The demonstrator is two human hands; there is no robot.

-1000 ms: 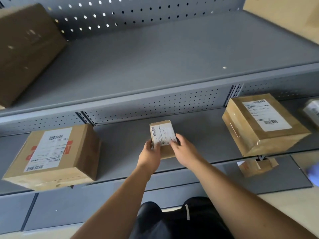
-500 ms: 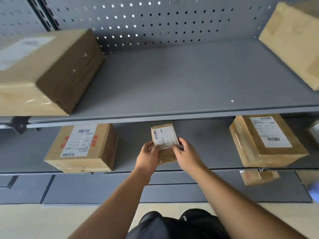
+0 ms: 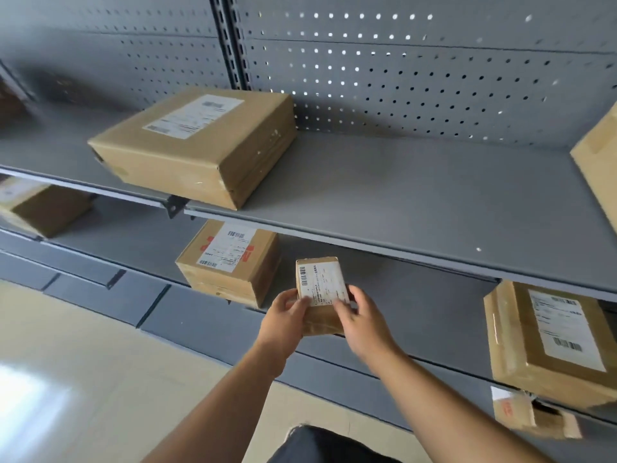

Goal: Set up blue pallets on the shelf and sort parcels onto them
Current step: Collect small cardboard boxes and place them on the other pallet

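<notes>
A pale cream floor (image 3: 83,362) fills the lower left of the frame, with a bright glare patch at the left edge. Behind the racking, a grey pegboard (image 3: 417,68) spans the top, light showing through some holes. A dark upright post (image 3: 230,41) splits it at upper centre. Dark trousers (image 3: 320,446) show at bottom centre.

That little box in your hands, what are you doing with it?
A person holds a small parcel in both hands, the left hand and the right hand, label up, in front of a grey shelf unit. A large box sits on the upper shelf, and a box with red marks on the shelf below it. No blue pallets are in view, so the sorting seems barely started.
</notes>
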